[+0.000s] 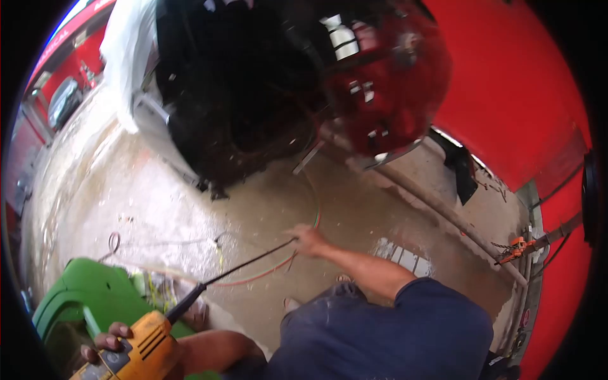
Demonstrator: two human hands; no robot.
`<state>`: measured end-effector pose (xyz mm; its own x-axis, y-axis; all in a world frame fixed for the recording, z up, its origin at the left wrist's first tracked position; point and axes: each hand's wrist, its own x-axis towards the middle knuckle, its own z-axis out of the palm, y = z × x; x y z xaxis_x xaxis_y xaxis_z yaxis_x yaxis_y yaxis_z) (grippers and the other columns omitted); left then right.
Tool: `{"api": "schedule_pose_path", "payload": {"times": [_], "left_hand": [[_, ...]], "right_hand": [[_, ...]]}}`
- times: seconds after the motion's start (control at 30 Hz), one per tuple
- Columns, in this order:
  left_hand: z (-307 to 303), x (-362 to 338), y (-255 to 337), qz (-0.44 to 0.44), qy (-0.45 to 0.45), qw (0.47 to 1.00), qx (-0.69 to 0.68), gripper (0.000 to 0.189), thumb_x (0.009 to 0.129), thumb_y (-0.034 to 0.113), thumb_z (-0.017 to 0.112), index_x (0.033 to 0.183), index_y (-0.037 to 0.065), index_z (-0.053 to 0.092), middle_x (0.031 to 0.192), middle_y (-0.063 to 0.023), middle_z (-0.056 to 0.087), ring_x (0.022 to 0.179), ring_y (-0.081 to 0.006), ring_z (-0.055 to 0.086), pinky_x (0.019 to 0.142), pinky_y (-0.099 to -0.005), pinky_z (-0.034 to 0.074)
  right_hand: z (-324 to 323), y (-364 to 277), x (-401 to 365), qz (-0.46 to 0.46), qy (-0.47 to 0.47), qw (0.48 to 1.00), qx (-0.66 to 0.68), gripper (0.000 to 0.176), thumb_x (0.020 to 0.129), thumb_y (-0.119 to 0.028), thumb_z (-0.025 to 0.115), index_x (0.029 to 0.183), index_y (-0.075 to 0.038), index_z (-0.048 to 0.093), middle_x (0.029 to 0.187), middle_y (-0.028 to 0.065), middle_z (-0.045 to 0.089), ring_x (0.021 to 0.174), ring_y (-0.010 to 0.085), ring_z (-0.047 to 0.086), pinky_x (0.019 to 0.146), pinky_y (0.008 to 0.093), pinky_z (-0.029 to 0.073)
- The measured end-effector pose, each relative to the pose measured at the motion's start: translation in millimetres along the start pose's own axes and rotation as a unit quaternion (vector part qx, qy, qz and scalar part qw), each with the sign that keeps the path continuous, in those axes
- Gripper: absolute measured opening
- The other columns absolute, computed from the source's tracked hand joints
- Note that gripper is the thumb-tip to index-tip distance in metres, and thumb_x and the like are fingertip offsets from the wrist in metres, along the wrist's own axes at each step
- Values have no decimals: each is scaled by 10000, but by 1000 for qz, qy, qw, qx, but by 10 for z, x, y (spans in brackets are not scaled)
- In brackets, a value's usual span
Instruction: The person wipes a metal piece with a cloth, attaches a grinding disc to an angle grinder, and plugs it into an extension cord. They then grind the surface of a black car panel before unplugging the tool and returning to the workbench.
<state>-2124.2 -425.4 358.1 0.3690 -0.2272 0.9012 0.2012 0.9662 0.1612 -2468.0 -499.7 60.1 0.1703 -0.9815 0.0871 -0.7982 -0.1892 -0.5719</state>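
Fingers of my left hand [109, 339] wrap round the body of a yellow power tool [147, 348] at the lower left. A black cord [250, 261] runs from the tool's dark sleeve up to the right. My right hand [305, 240], near the middle of the view, has its fingers closed round that cord. Above both hands is a glossy black and dark red vehicle body panel [253, 82], touched by neither hand.
A green plastic object [95, 294] stands at the lower left. Red and green hoses [269, 272] lie on the wet floor. A long pipe [437, 206] and an orange chain hoist [516, 249] are at the right, beside a red wall [513, 82]. White sheeting [126, 57] hangs upper left.
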Motion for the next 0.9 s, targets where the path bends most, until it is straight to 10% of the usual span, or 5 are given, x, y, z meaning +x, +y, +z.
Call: {"api": "schedule_pose_path", "payload": {"times": [0.13, 0.37, 0.5, 0.6, 0.9], "left_hand": [[-922, 119, 363, -28, 62, 994, 87, 851, 755, 442, 689, 1325, -75, 324, 1206, -216, 461, 1025, -325, 481, 872, -468, 389], [-1208, 683, 824, 172, 105, 941, 271, 582, 733, 442, 641, 1043, -49, 616, 995, -236, 603, 956, -455, 586, 840, -588, 453], [-972, 907, 1078, 115, -42, 937, 328, 566, 931, 371, 540, 1435, 203, 345, 1232, -144, 559, 1033, -327, 607, 753, -491, 547], [-1166, 1077, 1228, 226, 122, 857, 447, 545, 697, 412, 649, 961, -64, 640, 866, -247, 623, 884, -459, 605, 804, -580, 492], [-1290, 1032, 940, 72, 92, 737, 665, 708, 761, 427, 588, 1166, -140, 462, 999, -298, 549, 809, -392, 603, 790, -467, 508]], "right_hand": [[108, 608, -167, 149, 80, 985, -30, 137, 786, -163, 659, 905, -149, 727, 860, 136, 619, 845, 328, 607, 763, 427, 497], [258, 1203, 199, 237, 171, 951, -100, 118, 807, -177, 673, 918, -173, 713, 929, 129, 619, 947, 318, 589, 839, 405, 486], [465, 1066, 694, 199, 123, 968, -93, 135, 840, -211, 662, 958, -151, 689, 977, 132, 625, 1022, 309, 572, 891, 392, 467], [650, 779, 1079, 161, 80, 981, -73, 166, 858, -233, 655, 979, -122, 676, 1036, 130, 632, 1061, 302, 569, 912, 381, 460], [1161, 70, 2370, 91, -185, 972, 109, 343, 911, -382, 620, 1024, -61, 665, 871, 98, 666, 823, 215, 643, 779, 351, 504]]}}
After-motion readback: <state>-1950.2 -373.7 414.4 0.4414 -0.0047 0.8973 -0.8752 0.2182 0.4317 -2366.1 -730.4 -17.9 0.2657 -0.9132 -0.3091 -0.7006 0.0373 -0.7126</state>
